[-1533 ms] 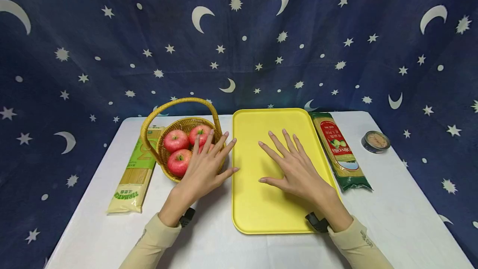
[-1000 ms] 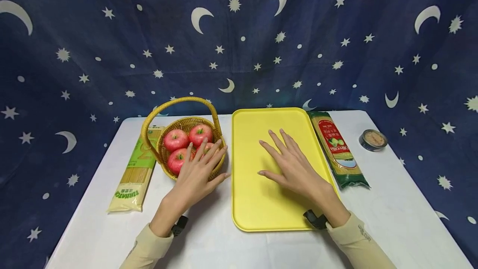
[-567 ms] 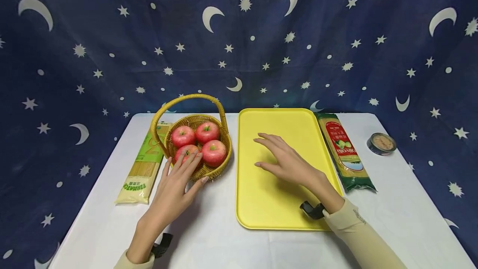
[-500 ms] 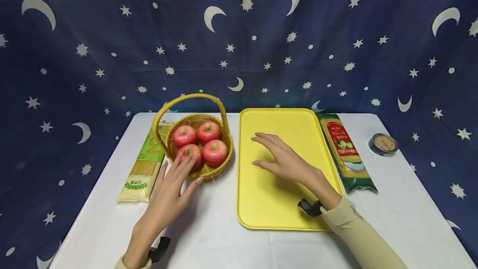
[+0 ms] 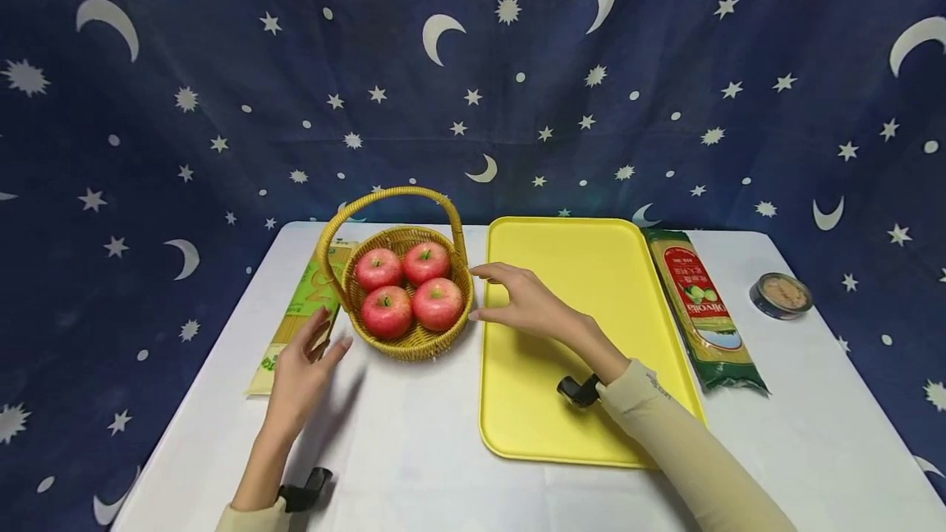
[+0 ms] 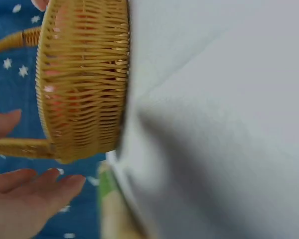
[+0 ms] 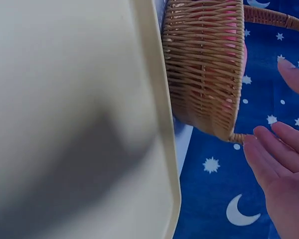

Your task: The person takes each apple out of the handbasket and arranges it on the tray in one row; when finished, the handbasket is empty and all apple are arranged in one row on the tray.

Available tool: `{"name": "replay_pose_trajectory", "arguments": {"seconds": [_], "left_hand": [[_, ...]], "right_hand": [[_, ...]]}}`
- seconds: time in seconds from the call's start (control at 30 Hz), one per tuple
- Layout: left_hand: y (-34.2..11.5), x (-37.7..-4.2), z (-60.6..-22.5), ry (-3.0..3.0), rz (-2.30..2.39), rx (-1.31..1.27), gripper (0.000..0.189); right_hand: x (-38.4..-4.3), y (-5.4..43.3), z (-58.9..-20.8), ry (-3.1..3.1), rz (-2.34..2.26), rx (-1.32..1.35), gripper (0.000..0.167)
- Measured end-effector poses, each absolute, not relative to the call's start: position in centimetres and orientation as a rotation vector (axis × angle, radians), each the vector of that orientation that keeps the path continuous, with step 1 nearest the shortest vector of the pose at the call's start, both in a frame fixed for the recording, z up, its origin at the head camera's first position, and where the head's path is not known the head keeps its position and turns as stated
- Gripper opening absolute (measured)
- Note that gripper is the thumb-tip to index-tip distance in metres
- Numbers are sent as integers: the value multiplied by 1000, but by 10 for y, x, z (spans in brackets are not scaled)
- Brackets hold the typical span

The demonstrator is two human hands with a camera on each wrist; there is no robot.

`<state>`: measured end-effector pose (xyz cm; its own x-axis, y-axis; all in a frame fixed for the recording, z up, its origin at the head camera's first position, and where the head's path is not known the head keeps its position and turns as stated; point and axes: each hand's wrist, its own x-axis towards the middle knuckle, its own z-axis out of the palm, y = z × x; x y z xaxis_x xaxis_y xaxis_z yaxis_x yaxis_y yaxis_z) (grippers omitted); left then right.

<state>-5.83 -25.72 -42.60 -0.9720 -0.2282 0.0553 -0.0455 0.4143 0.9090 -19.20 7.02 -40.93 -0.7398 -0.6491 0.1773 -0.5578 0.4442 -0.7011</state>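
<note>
A wicker basket (image 5: 417,349) with a tall arched handle (image 5: 392,192) holds several red apples (image 5: 438,304). My left hand (image 5: 301,372) is off its front left side, thumb and fingers apart, over the lower part of a green-labelled spaghetti pack (image 5: 309,292). My right hand (image 5: 530,304) reaches over the yellow tray (image 5: 576,425), its fingertips at the basket's right rim; whether they touch it I cannot tell. In the left wrist view, the basket's woven side (image 6: 89,79) stands beside the left fingers (image 6: 65,189). Neither hand holds anything.
Right of the tray lies a second spaghetti pack (image 5: 705,310) with a red label and green ends. Farther right stands a small round tin (image 5: 782,295). A white cloth (image 5: 414,450) covers the table, and a dark blue curtain (image 5: 517,138) hangs behind.
My left hand has drawn back from over the apples to the basket's left front. My right hand has moved left across the tray to the basket's right rim. The view has shifted slightly.
</note>
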Motion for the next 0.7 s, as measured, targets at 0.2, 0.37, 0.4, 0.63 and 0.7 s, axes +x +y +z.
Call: {"name": "replay_pose_trajectory", "arguments": {"seconds": [0.2,0.37,0.4,0.63,0.7], "left_hand": [[-270,-88,-442,-2382,-2042,302,81],[-275,-106,-452,-2203,-2250,269,84],[-275,-109,-454,-2178,-2279,266,85],[-278,-120,-461,-2105,-2403,237,88],[-280,-124,-461,-2078,-2432,220,89]], "right_hand": [[-201,50,-412,2554,-1143,-1093,67],[-207,29,-412,2554,-1042,-1141,67],[-208,25,-413,2554,-1018,-1148,67],[-210,10,-417,2532,-911,-1152,66],[-212,7,-416,2529,-899,-1155,67]]}}
